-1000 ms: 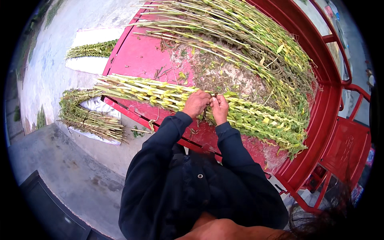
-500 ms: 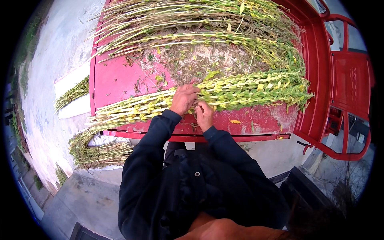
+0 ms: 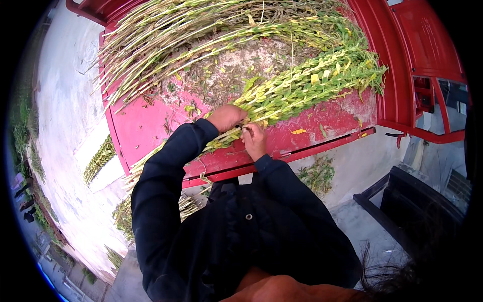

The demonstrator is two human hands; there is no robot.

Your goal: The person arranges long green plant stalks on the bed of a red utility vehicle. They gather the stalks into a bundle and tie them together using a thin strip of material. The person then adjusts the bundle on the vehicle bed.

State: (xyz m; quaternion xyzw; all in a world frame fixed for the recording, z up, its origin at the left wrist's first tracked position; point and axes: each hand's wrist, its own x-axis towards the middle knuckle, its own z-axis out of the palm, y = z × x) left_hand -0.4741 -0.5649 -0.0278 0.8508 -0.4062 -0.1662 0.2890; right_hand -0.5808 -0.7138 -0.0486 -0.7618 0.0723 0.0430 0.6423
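Fingers of the left hand (image 3: 227,117) were curled shut over the near bundle of green stalks (image 3: 302,90), knuckles up, gripping it at its cut end. Fingers of the right hand (image 3: 254,141) were bent and pinched at the same bundle just near of the left hand, apparently on a thin tie or stem; too small to tell which. Both hands were touching the bundle, almost touching each other.

Container: red cart bed (image 3: 146,131), open, with raised red side walls at right. Inside it: the held bundle along the near edge, a far pile of stalks (image 3: 201,30) across the far part, and loose leaf litter and dirt (image 3: 226,70) on the bare floor between them.

Held bundle's long axis ran from near-left to far-right across the bed. Leafy tops with yellow-green leaves pointed right, ending near the right wall; bare stem ends pointed left and near, sticking past the hands over the bed's near rim (image 3: 312,148).

Outside the bed: another bundle (image 3: 100,158) lay on a white slab on the ground at left, more stalks (image 3: 126,216) lay on the ground below the rim, and scattered leaves (image 3: 317,173) lay on the concrete at right. Dark sleeves covered both forearms.
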